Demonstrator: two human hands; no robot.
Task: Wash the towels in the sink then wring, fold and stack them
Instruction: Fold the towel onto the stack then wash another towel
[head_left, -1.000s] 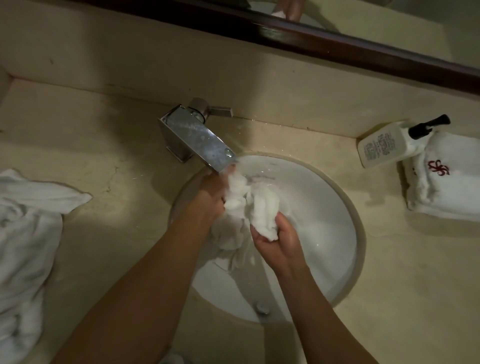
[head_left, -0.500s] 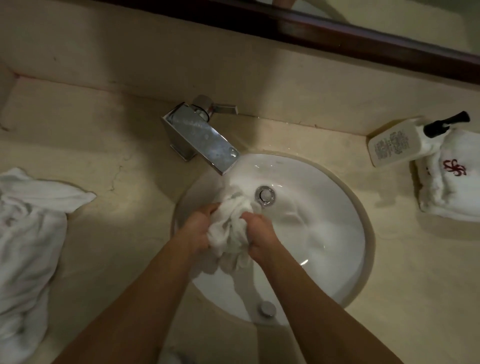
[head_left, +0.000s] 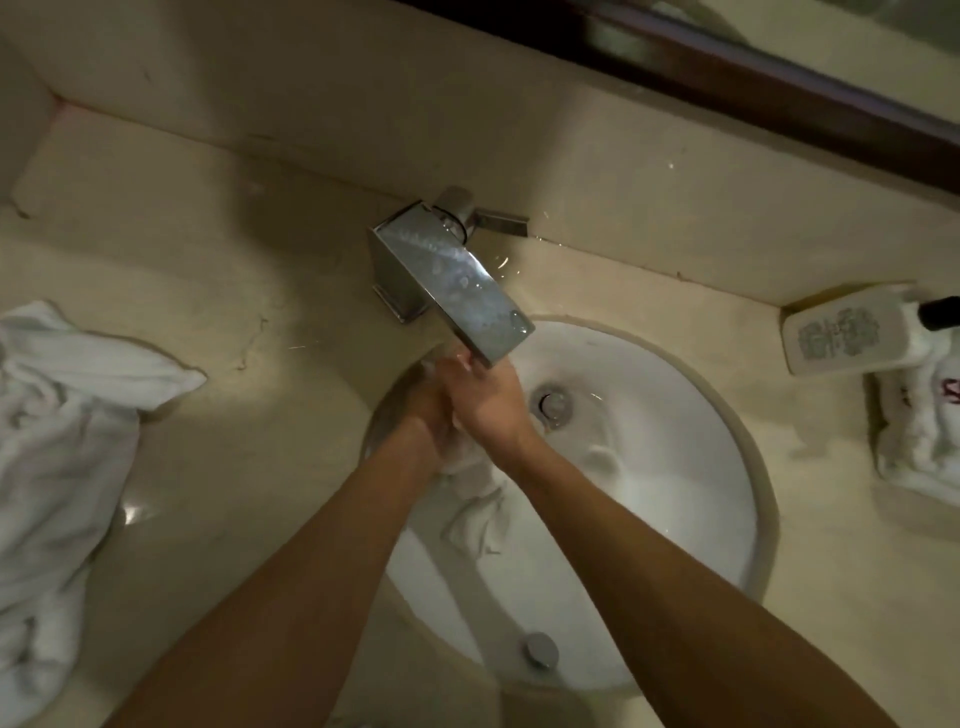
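Towel hangs bunched under the faucet, left hand and right hand clenched around it, probably to rinse it over the sink.

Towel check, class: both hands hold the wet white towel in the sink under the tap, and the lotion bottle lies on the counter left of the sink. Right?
Not quite. The head view shows the lotion bottle lying right of the sink, not left. The rest stands: left hand and right hand hold the white towel under the tap.

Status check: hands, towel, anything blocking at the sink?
Left hand and right hand both grip the wet towel under the faucet. Towel hangs into the sink. Nothing blocking.
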